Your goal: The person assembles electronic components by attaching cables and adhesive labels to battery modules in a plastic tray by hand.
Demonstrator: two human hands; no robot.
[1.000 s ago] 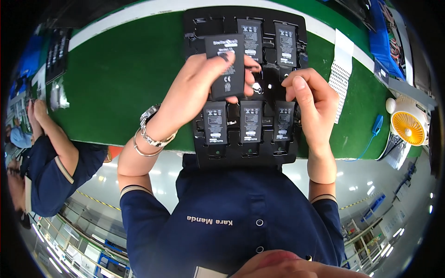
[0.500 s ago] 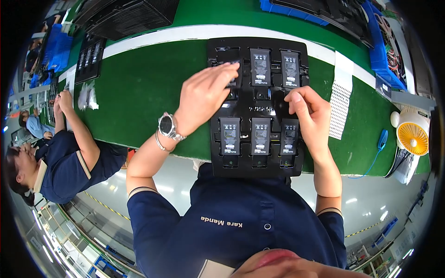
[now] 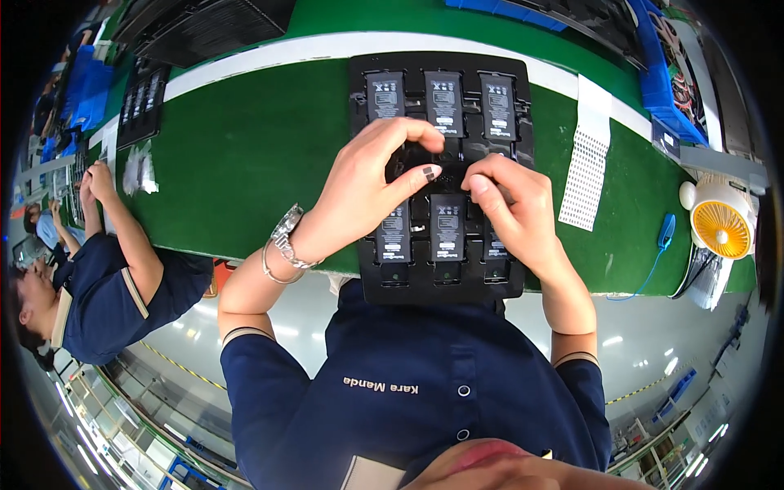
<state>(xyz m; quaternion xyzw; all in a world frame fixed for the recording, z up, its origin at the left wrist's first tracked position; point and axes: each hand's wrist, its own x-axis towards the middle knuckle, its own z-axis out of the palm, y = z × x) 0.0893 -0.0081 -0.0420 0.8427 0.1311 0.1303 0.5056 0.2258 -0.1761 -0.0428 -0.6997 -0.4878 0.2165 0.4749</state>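
Observation:
A black plastic tray (image 3: 441, 292) lies before me, with flat black phone-type batteries seated in two rows. In the far row sit a left battery (image 3: 384, 94), a middle battery (image 3: 443, 102) and a right battery (image 3: 496, 106). The near row has a middle battery (image 3: 447, 229) in full view, its neighbours partly covered by my hands. My left hand (image 3: 359, 167) hovers over the tray's middle, thumb and forefinger apart, with small dark squares stuck to the thumb tip. Close beside it, my right hand (image 3: 518, 200) has curled, pinched fingers; anything between them is hidden.
A white sheet with rows of small dark marks (image 3: 585, 180) lies right of the tray. Beyond it are a blue corded piece (image 3: 668, 233) and a yellow fan (image 3: 719, 229). Blue bins (image 3: 670, 82) stand far right. A co-worker (image 3: 106, 278) sits at left beside another black tray (image 3: 143, 106).
My left hand has drawn back from the far-left battery, which now sits farther up in its slot. My right hand has moved left toward it. Small dark squares now show on my left thumb.

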